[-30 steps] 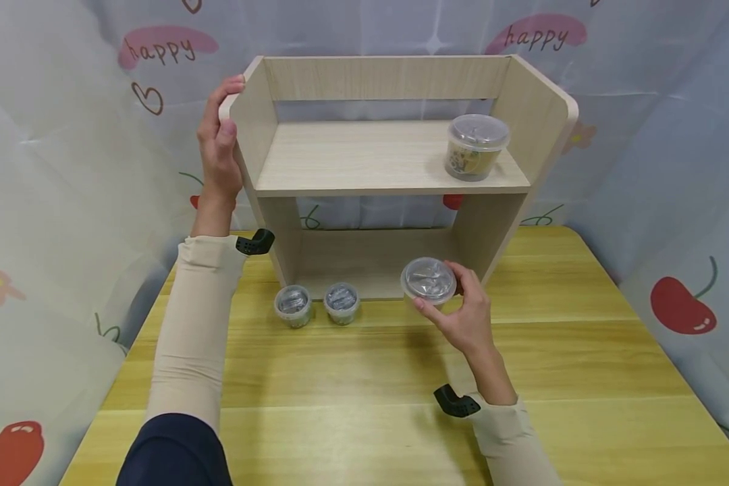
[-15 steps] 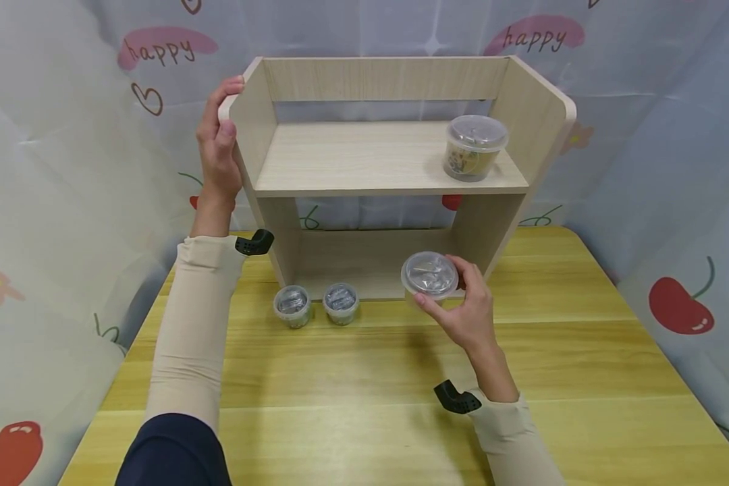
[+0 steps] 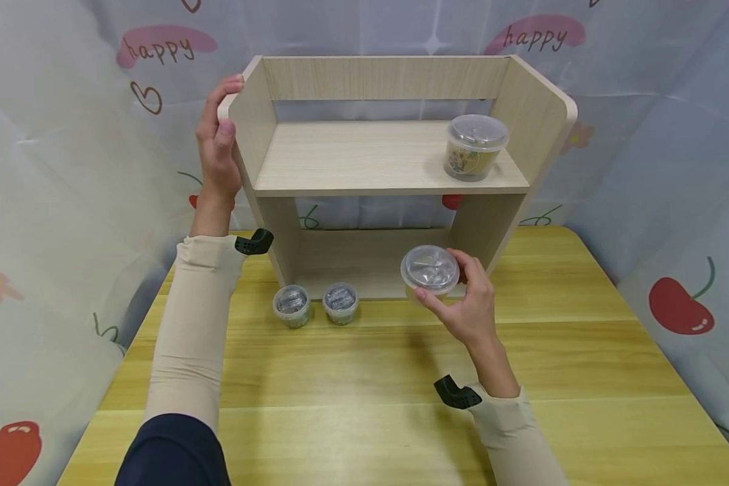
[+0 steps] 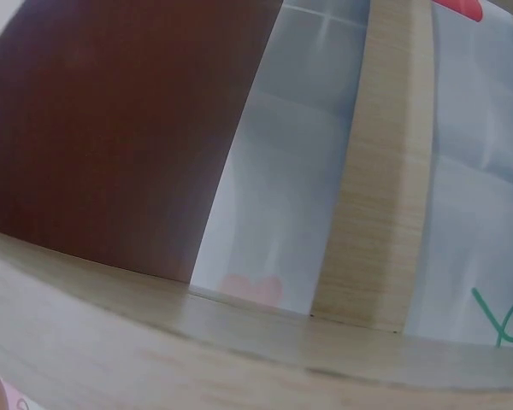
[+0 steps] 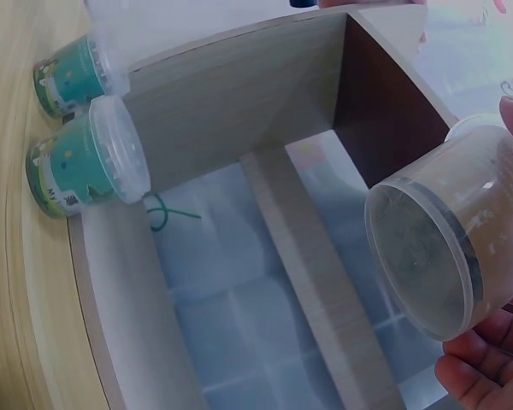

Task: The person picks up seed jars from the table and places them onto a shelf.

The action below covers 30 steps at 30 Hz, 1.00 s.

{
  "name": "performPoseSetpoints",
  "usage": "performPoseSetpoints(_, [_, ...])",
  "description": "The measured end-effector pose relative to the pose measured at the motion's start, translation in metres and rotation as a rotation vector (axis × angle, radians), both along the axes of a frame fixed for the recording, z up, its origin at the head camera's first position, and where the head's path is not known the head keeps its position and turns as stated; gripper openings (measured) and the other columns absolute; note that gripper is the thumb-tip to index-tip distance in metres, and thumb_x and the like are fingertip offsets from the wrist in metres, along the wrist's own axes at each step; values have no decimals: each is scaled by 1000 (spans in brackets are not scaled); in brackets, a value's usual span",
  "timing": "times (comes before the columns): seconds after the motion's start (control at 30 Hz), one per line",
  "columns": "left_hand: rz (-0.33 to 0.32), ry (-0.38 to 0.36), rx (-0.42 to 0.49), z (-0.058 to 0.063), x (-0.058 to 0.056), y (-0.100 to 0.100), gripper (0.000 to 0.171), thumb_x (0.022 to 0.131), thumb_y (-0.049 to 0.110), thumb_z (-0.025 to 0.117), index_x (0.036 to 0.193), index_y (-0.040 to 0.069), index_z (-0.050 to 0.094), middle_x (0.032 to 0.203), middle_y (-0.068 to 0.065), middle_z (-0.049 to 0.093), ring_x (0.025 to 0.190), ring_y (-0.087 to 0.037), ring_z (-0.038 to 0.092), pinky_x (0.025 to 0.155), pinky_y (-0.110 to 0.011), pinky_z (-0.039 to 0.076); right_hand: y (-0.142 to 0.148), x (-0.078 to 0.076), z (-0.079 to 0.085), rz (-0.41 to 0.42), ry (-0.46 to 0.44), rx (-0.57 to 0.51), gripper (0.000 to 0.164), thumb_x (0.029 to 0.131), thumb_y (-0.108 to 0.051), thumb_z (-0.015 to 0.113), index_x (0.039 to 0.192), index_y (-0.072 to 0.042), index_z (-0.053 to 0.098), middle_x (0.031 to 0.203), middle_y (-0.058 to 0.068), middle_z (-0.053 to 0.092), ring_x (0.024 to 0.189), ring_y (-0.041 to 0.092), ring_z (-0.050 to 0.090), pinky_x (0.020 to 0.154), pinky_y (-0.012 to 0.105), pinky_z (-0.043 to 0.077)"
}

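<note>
In the head view, my left hand [image 3: 219, 145] grips the upper front edge of the left side panel of a pale wooden two-tier shelf [image 3: 340, 158]. My right hand [image 3: 470, 307] holds a clear-lidded plastic cup [image 3: 430, 266] by its side, thumb in front. That cup hangs above the table, before the lower tier's right part. Seen from the right wrist, the cup [image 5: 462, 231] is tilted in view, its clear base showing. A similar lidded cup [image 3: 475, 148] stands on the upper tier, at the right. The left wrist view shows the shelf's boards close up, with little of the hand.
Two smaller lidded cups [image 3: 292, 305] stand side by side on the wooden table [image 3: 340, 405], in front of the shelf's lower left. Their green printed sides [image 5: 90, 158] show in the right wrist view. A patterned curtain [image 3: 656, 169] hangs behind and beside the table.
My right hand has lifted the held cup a little, and it has moved slightly up in the head view. The left hand keeps its grip on the panel, and the other cups stay put.
</note>
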<state>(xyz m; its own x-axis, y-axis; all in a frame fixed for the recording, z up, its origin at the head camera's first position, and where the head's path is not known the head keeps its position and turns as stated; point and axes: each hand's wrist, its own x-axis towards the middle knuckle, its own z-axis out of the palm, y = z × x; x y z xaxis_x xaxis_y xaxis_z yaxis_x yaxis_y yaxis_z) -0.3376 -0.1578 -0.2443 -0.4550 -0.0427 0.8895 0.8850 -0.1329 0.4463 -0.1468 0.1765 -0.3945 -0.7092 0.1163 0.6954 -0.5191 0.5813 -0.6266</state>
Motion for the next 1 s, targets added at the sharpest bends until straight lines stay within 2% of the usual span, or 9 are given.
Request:
performPoseSetpoints(0.27, [-5, 7, 5, 0, -2, 0, 79, 78, 58, 58, 121, -8, 56, 131, -19, 54, 117, -30, 48, 96, -33, 38, -3, 1, 6, 1, 0, -5, 90, 74, -67, 71, 126, 5, 56, 106, 18, 61, 90, 22, 55, 74, 19, 41])
performPoseSetpoints(0.57, [2, -1, 2, -1, -2, -1, 80, 78, 59, 58, 121, -8, 55, 131, -18, 54, 118, -28, 48, 96, -33, 38, -5, 0, 11, 7, 12, -18, 82, 73, -56, 76, 125, 4, 57, 105, 17, 61, 89, 21, 55, 74, 19, 42])
performPoseSetpoints(0.73, [6, -1, 1, -1, -3, -1, 78, 78, 58, 57, 121, -7, 56, 131, -18, 54, 119, -28, 48, 97, -33, 38, -6, -2, 12, 14, 29, -35, 77, 69, -45, 81, 125, 4, 58, 104, 16, 62, 89, 19, 55, 73, 20, 41])
performPoseSetpoints(1.0, [1, -4, 7, -2, -3, -1, 76, 78, 57, 57, 122, -5, 57, 131, -16, 54, 118, -29, 48, 96, -33, 39, -7, -4, 16, -1, 57, -46, 80, 70, -50, 78, 123, 6, 59, 101, 18, 61, 87, 20, 54, 72, 21, 40])
